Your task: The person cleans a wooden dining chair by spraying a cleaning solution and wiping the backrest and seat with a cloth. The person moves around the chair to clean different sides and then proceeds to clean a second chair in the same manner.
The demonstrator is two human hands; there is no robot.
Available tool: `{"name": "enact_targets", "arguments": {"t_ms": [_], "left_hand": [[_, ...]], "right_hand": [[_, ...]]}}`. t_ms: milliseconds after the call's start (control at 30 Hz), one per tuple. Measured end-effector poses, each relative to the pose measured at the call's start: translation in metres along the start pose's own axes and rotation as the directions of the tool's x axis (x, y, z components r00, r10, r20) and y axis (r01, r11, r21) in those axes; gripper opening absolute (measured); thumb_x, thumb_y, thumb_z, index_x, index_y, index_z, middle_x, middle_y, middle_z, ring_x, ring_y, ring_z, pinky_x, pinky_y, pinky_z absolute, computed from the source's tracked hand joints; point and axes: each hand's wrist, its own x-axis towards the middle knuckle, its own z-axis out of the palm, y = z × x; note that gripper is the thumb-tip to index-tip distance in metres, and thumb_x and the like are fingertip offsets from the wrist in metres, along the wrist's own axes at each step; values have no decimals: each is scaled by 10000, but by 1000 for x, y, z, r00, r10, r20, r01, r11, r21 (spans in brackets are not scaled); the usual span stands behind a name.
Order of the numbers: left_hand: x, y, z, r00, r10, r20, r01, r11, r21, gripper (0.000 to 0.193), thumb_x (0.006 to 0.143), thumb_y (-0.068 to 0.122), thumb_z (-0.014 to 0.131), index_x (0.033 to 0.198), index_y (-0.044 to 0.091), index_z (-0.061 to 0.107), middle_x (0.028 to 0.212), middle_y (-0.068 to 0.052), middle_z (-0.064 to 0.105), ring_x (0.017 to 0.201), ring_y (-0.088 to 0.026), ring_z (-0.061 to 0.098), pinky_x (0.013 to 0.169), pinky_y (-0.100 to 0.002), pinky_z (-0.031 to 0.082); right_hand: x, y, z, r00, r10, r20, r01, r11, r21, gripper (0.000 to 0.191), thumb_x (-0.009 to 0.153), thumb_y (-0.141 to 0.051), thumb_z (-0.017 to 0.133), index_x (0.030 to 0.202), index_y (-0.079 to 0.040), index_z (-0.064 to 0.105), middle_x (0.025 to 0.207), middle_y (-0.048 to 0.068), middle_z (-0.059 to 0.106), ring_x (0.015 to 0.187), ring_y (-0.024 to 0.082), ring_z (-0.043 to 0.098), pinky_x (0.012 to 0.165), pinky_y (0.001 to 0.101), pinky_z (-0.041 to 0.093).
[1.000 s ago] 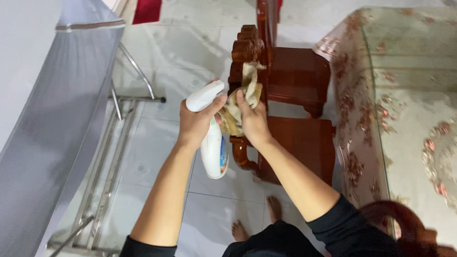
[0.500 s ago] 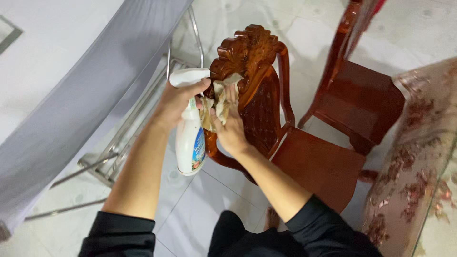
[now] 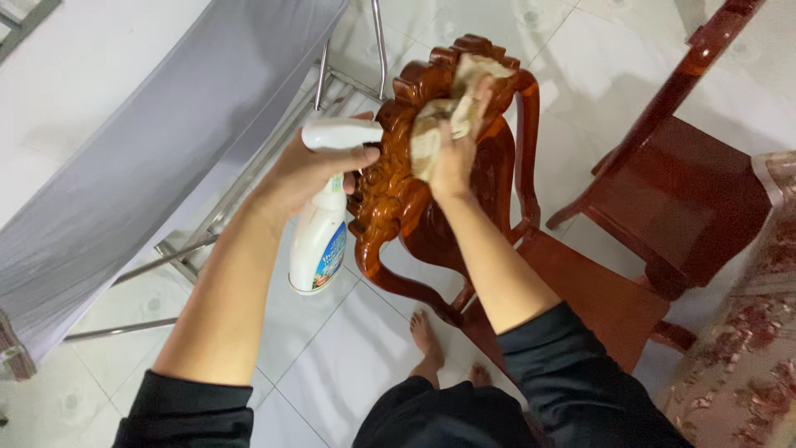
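Observation:
My left hand [image 3: 311,170] grips a white spray bottle [image 3: 322,236] by its neck, nozzle pointing at the carved back of a reddish wooden chair [image 3: 390,199]. The bottle hangs just left of the carving. My right hand [image 3: 456,153] presses a beige cloth [image 3: 452,104] flat against the top of that carved chair back. The cloth drapes over the crest and covers part of the carving. Both forearms come out of black sleeves.
A second wooden chair [image 3: 680,191] stands to the right. A patterned floral covering [image 3: 746,365] lies at the lower right. A grey fabric cot on a metal frame [image 3: 166,166] fills the left. My bare feet [image 3: 427,340] rest on white floor tiles.
The view has shifted, so the chair back now sits nearer the middle. My right hand and the cloth have slid up toward the crest of the carving. The left hand keeps the bottle.

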Motion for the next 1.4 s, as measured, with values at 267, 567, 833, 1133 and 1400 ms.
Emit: {"name": "enact_targets", "arguments": {"t_ms": [267,567,833,1133,1400], "left_hand": [[20,-18,-30,998,42,-47,-44,998,-33,655,778,194,836,1393,100,633,1088,-4,762,800,-68,678,545,-267,562],[23,-28,-37,991,97,-96,-97,995,5,695,844,180,800,1482,101,536,1116,18,751,802,-37,662,561,-242,567],[15,-11,-25,972,-5,-234,43,987,155,758,808,107,794,1511,155,514,1136,-48,783,714,-108,675,592,-258,596],[-13,-15,1,842,537,-52,-385,666,639,659,807,51,839,1408,139,583,1473,-104,592,1140,-234,695,929,-331,551],[-34,-20,72,804,529,-270,-143,613,777,522,800,65,796,1290,148,636,1578,-270,332,1032,-367,699,822,-373,625]], "right_hand": [[-80,47,12,794,-329,512,600,283,-749,903,948,-170,541,1672,-85,7,1709,284,-66,1605,451,-51,1302,662,55],[50,51,34,909,-367,199,369,484,-794,809,1125,-270,525,1708,-231,-35,1782,163,-156,1678,399,-56,1351,640,68],[-44,74,13,747,-273,607,661,207,-721,868,1044,-221,549,1691,-229,-29,1726,195,-150,1618,376,-131,1338,605,-33],[23,59,-49,737,-248,629,665,97,-741,836,1122,-157,598,1724,-218,22,1773,106,-97,1648,300,-105,1372,561,-2],[69,4,-57,748,-141,648,663,161,-731,884,1050,-139,605,1705,-119,11,1708,151,-177,1617,315,-162,1370,563,31]]}}
